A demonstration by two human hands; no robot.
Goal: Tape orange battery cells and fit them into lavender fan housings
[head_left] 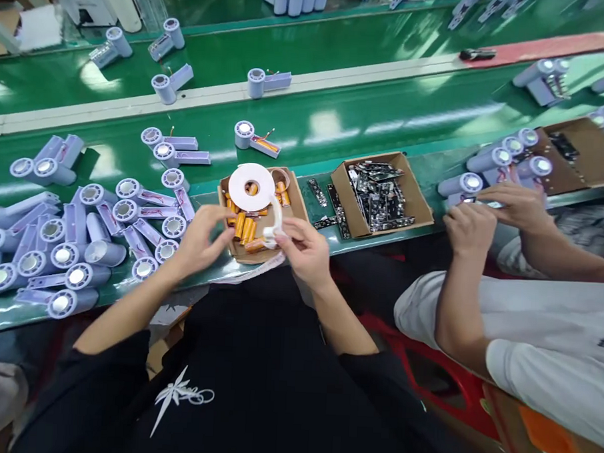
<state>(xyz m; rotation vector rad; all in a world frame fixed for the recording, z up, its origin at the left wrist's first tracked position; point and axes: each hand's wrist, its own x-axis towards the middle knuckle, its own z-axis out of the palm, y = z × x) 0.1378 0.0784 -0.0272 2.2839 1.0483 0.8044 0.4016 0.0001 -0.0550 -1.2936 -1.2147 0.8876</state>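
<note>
A white roll of tape [252, 184] lies on a small cardboard box [297, 203] of orange cylindrical battery cells [242, 226]. A white strip runs from the roll down to my right hand [305, 252], whose fingers pinch its end. My left hand [202, 234] hovers just left of the box with its fingers curled toward the strip; I cannot make out anything in them. Both forearms come from black sleeves at the bottom.
Several lilac fan housings [71, 243] are piled at the left on the green bench [336, 121], and others lie on the belts behind. A box of black circuit boards [381, 193] stands to the right. A co-worker's hands [487, 218] work at the right beside more housings.
</note>
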